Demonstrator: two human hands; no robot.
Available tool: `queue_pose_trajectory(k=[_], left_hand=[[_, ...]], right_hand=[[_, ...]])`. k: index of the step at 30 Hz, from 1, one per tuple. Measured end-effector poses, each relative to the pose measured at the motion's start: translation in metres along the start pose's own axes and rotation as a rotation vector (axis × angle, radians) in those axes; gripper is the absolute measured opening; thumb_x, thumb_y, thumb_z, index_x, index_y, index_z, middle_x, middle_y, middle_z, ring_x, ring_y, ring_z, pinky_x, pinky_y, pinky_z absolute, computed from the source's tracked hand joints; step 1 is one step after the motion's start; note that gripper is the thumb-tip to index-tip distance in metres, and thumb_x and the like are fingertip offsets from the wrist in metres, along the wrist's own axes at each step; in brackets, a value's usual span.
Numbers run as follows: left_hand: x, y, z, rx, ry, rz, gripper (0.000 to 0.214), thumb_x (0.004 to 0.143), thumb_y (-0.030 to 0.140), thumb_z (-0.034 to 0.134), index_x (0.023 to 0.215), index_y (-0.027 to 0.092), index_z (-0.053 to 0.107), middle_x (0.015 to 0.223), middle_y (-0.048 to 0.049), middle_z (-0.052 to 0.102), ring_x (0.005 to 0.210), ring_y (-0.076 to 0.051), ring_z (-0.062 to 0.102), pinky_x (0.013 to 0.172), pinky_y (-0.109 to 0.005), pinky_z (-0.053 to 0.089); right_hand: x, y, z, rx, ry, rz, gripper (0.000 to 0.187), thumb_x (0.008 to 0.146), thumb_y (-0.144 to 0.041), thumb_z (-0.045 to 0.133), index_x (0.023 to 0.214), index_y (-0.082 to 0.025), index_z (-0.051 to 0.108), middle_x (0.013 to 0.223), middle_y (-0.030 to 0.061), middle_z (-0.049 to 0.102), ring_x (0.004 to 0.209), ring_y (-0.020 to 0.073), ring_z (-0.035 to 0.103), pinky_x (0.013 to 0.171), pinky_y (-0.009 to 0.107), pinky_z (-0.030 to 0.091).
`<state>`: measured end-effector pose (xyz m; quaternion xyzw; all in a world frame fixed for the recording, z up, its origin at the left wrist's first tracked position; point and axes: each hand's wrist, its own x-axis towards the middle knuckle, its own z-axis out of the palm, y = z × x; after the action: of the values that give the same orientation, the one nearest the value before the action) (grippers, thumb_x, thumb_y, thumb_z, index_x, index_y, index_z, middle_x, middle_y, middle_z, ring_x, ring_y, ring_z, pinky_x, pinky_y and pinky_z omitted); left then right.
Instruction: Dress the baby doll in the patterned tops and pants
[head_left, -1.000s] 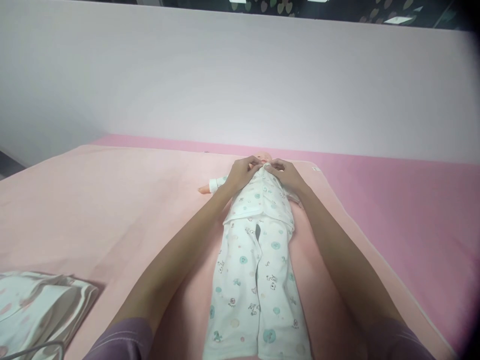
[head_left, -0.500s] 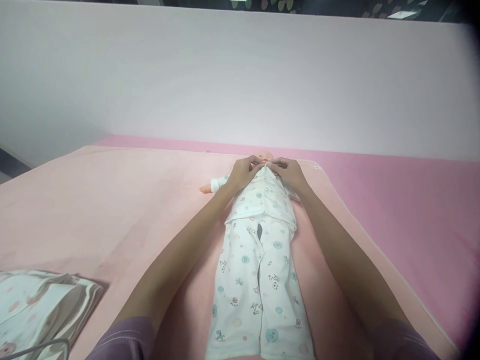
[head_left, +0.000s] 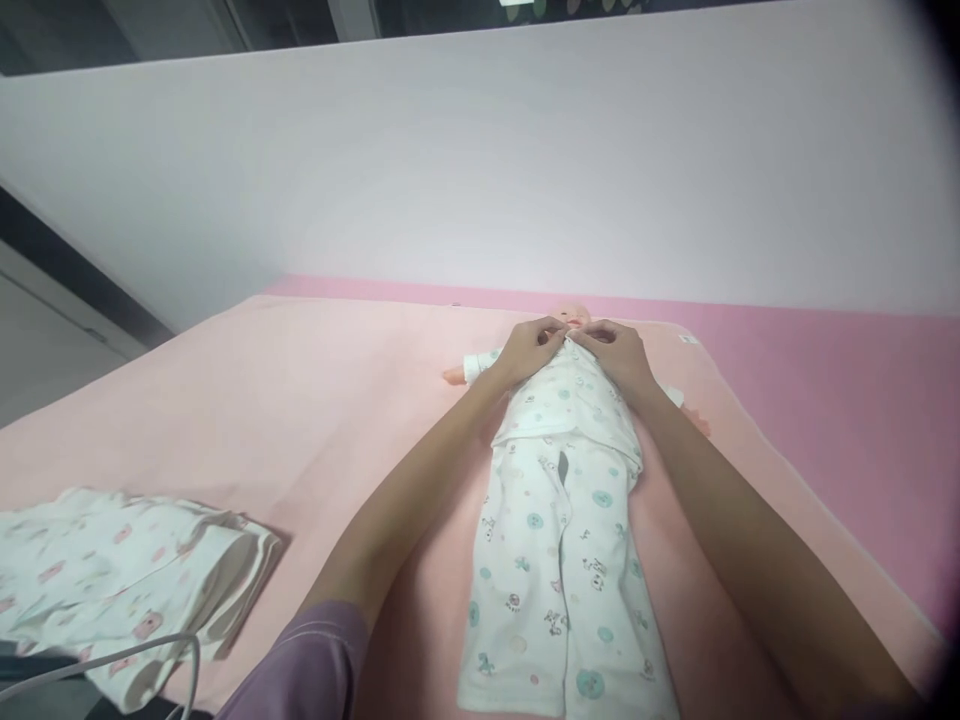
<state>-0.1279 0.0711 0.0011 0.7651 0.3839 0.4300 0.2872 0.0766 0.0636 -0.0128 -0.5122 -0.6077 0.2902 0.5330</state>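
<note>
A baby doll lies on its back on a peach mat, its head at the far end. It wears a white printed baby shirt and matching baby trousers with an opening at the crotch. My left hand pinches the shirt's collar at the doll's neck from the left. From the right, my right hand pinches the same collar, its fingertips close to the left ones. The fingers partly cover the doll's chin and neck, so any fastener there is hidden.
Folded white cloth with pink prints lies at the lower left. A grey cable runs across it. Behind the mat, a white wall panel rises from the pink surface.
My view has turned left, so the doll and hands sit farther right and more of the folded cloth shows. Both hands stay at the collar.
</note>
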Motion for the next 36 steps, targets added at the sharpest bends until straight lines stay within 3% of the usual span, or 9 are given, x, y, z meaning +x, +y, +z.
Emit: queue_pose_trajectory(k=[4, 9, 15, 22, 27, 31, 36], left_hand=[[-0.001, 0.003, 0.000, -0.035, 0.001, -0.066, 0.038, 0.096, 0.054, 0.077, 0.110, 0.019, 0.082, 0.112, -0.0067, 0.083, 0.090, -0.018, 0.069, 0.087, -0.031, 0.053], [0.006, -0.003, 0.001, -0.071, -0.030, -0.108, 0.029, 0.093, 0.045, 0.080, 0.103, 0.018, 0.082, 0.110, -0.0078, 0.083, 0.097, -0.020, 0.071, 0.090, -0.032, 0.053], [0.006, -0.004, 0.007, -0.139, 0.028, -0.213, 0.021, 0.091, 0.039, 0.080, 0.100, 0.020, 0.081, 0.110, -0.0077, 0.083, 0.105, -0.024, 0.074, 0.098, -0.036, 0.055], [0.005, 0.002, 0.008, -0.201, 0.040, -0.248, 0.028, 0.086, 0.043, 0.088, 0.101, 0.020, 0.082, 0.113, -0.0099, 0.084, 0.108, -0.026, 0.075, 0.100, -0.039, 0.056], [0.007, -0.003, 0.010, -0.178, 0.076, -0.205, 0.031, 0.089, 0.050, 0.086, 0.099, 0.021, 0.082, 0.112, -0.0082, 0.084, 0.107, -0.025, 0.076, 0.099, -0.037, 0.056], [0.009, -0.008, 0.012, -0.163, 0.091, -0.180, 0.019, 0.095, 0.039, 0.080, 0.098, 0.020, 0.077, 0.109, -0.0077, 0.084, 0.105, -0.023, 0.076, 0.098, -0.036, 0.056], [0.011, -0.008, 0.015, -0.117, 0.102, -0.197, 0.011, 0.098, 0.030, 0.075, 0.097, 0.019, 0.072, 0.111, -0.0089, 0.083, 0.104, -0.022, 0.075, 0.099, -0.037, 0.056]], right_hand=[[0.000, 0.000, -0.006, 0.033, -0.061, 0.078, 0.047, 0.076, -0.065, 0.092, 0.096, -0.022, 0.086, 0.107, 0.0078, 0.085, 0.107, 0.0304, 0.076, 0.096, 0.041, 0.058], [0.001, -0.010, -0.014, 0.024, -0.154, 0.134, 0.056, 0.078, -0.074, 0.088, 0.096, -0.020, 0.087, 0.105, 0.0084, 0.085, 0.104, 0.0295, 0.074, 0.094, 0.040, 0.057], [0.003, -0.010, -0.024, -0.006, -0.288, 0.088, 0.058, 0.079, -0.072, 0.090, 0.109, -0.024, 0.087, 0.121, 0.0088, 0.084, 0.117, 0.0318, 0.074, 0.104, 0.043, 0.057], [0.010, 0.002, -0.020, -0.063, -0.218, -0.036, 0.054, 0.078, -0.071, 0.089, 0.102, -0.023, 0.088, 0.109, 0.0094, 0.085, 0.106, 0.0316, 0.077, 0.100, 0.046, 0.058], [0.005, -0.002, -0.018, -0.039, -0.158, -0.036, 0.050, 0.078, -0.066, 0.091, 0.100, -0.022, 0.086, 0.105, 0.0098, 0.085, 0.102, 0.0297, 0.077, 0.097, 0.044, 0.060], [-0.002, -0.010, -0.019, 0.003, -0.193, 0.015, 0.050, 0.082, -0.064, 0.090, 0.109, -0.022, 0.085, 0.114, 0.0104, 0.084, 0.111, 0.0303, 0.076, 0.103, 0.044, 0.059], [0.001, -0.018, -0.025, -0.153, -0.290, 0.033, 0.046, 0.090, -0.063, 0.082, 0.114, -0.024, 0.086, 0.123, 0.0090, 0.083, 0.120, 0.0324, 0.072, 0.111, 0.047, 0.054]])
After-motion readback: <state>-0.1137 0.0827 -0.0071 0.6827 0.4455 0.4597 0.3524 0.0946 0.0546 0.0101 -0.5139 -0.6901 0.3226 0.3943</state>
